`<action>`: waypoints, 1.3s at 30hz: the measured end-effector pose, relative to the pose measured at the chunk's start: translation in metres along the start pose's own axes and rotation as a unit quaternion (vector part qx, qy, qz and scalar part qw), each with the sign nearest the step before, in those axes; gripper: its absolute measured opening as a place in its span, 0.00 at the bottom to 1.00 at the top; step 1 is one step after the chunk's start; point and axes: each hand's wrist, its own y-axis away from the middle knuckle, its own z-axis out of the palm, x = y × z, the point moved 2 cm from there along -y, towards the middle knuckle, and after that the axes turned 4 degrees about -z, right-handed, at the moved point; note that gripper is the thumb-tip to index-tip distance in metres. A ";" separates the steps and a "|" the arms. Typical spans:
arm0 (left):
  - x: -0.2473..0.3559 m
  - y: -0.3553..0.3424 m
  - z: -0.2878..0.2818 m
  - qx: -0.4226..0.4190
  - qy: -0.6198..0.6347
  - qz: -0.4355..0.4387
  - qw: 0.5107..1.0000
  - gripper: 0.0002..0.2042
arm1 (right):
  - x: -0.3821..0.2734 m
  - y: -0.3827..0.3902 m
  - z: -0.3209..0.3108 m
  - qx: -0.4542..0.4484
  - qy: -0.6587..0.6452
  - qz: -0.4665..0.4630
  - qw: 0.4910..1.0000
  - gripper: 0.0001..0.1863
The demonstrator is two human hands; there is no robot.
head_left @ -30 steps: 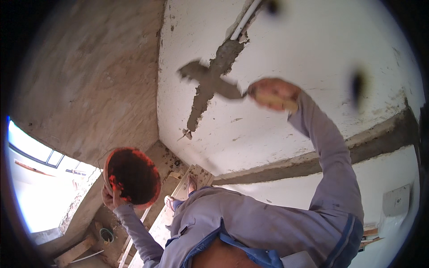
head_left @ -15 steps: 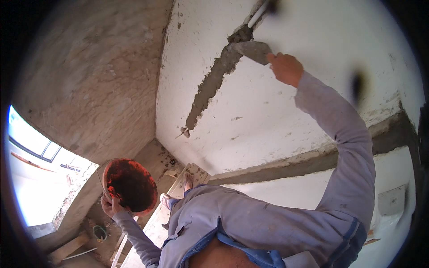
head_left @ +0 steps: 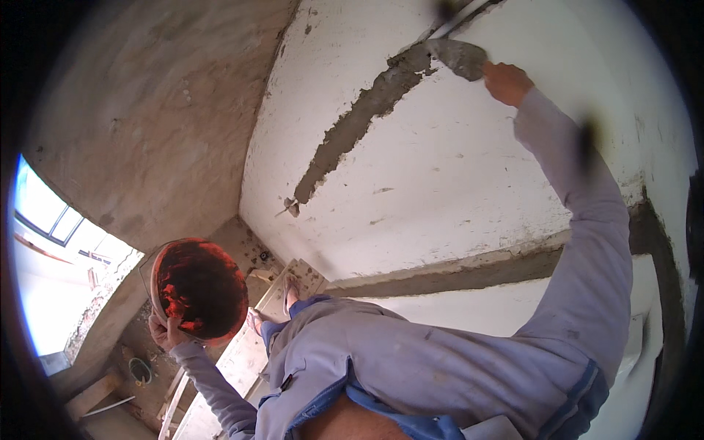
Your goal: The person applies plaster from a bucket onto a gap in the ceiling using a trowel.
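Nearest is the wearer's one grey jacket (head_left: 425,345) with blue trim, its two sleeves reaching out, one to the left and one to the right. At the near left, the left hand (head_left: 167,331) is clamped on the side of one bucket (head_left: 156,279), orange-red and smeared inside with dark material; its thumb shows at the rim. The bucket hangs to the left of the body, its mouth facing up. Just right of it, two feet (head_left: 290,290) stand on a pale board platform (head_left: 242,356). Lower down at the left, one small dark tub (head_left: 139,370) sits on the floor, near one plank (head_left: 92,396).

Farther off, one grey band (head_left: 455,275) crosses the white wall (head_left: 433,191). At the far right, the right hand (head_left: 507,83) is closed around the handle of one trowel (head_left: 460,59). The blade points left and overlaps the far end of one ragged strip of grey mortar (head_left: 352,125); how firmly it presses cannot be told. One white pipe (head_left: 449,26) runs on beyond that end. A brown wall (head_left: 161,95) fills the far left, with one bright opening (head_left: 62,220) at its near side.
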 end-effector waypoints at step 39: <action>-0.006 -0.006 -0.010 -0.038 -0.065 -0.020 0.997 0.10 | 0.019 -0.018 -0.058 0.034 0.076 0.018 0.996 0.15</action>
